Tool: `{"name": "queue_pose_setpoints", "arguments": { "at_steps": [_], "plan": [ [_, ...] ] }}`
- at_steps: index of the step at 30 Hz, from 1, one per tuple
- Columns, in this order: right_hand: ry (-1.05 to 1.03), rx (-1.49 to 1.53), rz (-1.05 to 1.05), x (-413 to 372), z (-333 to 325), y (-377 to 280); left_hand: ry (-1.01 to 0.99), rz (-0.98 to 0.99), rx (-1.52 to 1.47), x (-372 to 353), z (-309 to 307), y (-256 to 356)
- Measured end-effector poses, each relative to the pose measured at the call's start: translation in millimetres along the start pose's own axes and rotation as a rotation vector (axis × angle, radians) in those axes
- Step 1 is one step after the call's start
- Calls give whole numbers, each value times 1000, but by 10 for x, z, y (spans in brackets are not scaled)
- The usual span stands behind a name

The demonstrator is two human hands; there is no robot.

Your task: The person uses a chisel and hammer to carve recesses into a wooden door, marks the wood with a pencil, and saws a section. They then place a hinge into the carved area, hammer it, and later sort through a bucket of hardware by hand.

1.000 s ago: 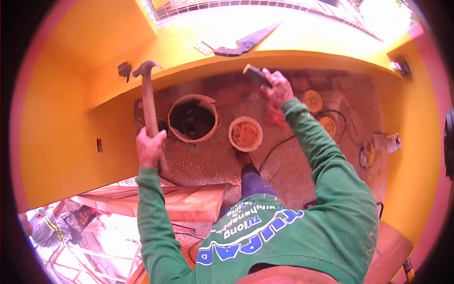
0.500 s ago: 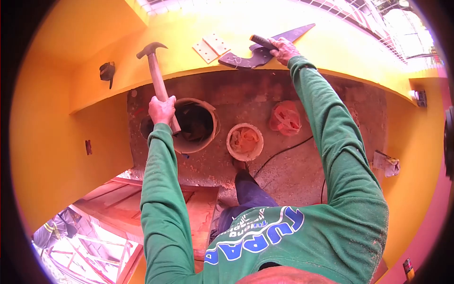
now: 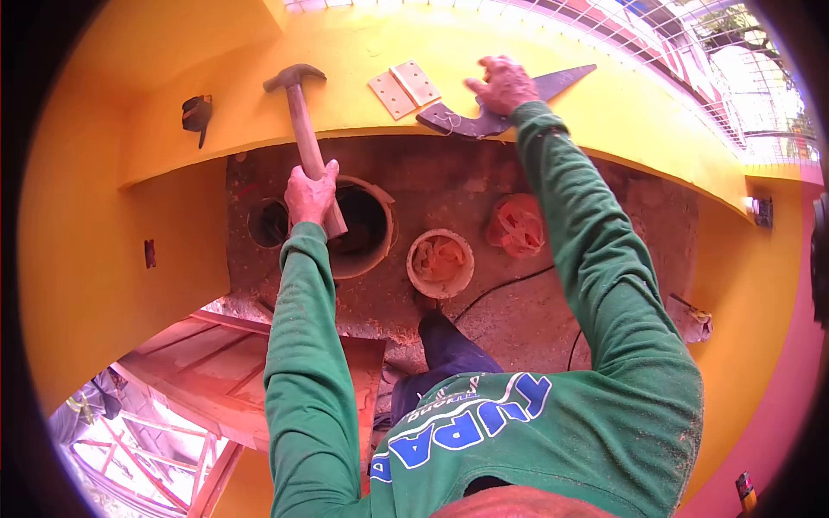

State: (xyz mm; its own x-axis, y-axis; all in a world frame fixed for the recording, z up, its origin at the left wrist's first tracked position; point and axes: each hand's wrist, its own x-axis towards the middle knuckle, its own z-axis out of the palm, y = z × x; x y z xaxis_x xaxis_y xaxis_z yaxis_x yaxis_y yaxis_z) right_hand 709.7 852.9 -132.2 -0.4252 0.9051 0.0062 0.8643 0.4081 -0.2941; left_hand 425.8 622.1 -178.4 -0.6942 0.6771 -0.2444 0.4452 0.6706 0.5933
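My left hand [image 3: 311, 193] is closed round the lower wooden handle of a claw hammer [image 3: 306, 125], its head up over the yellow ledge. My right hand [image 3: 508, 85] is over the saw, fingers curled; what they hold, if anything, is hidden. Beneath it lies a handsaw [image 3: 561, 81] with a dark blade and a dark, curved handle. Left of the saw, a metal hinge [image 3: 404, 89] with screw holes lies opened out on the ledge.
A black tape measure [image 3: 197, 113] sits on the yellow ledge [image 3: 345, 43] at left. Below stand a large bucket [image 3: 389, 216], a small pail [image 3: 469, 268] with plastic inside, and a red plastic bag [image 3: 518, 226]. A cable [image 3: 501, 285] crosses the floor. A wooden door panel [image 3: 199, 363] lies lower left.
The dark-handled tool with an orange end, earlier in my right hand, no longer shows. That hand has turned and shifted slightly left relative to the saw. My left hand still holds the hammer.
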Motion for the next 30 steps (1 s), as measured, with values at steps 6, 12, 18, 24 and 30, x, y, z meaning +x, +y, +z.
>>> {"name": "queue_pose_setpoints", "arguments": {
  "at_steps": [6,12,18,24,30],
  "plan": [
    [-302,-97,239,148,186,-1064,-64,147,47,-550,-700,-132],
    [-283,-50,483,298,444,-1231,-83,137,78,-1449,-1567,-637],
    [-264,10,448,597,685,-997,-75,-4,-66,-2350,-1940,-1061],
    [-189,-45,307,624,622,-962,-91,-102,-156,-2816,-1872,-1355],
    [168,191,-85,310,420,-1044,-156,7,-316,-2974,-1941,-1107]
  ]
}}
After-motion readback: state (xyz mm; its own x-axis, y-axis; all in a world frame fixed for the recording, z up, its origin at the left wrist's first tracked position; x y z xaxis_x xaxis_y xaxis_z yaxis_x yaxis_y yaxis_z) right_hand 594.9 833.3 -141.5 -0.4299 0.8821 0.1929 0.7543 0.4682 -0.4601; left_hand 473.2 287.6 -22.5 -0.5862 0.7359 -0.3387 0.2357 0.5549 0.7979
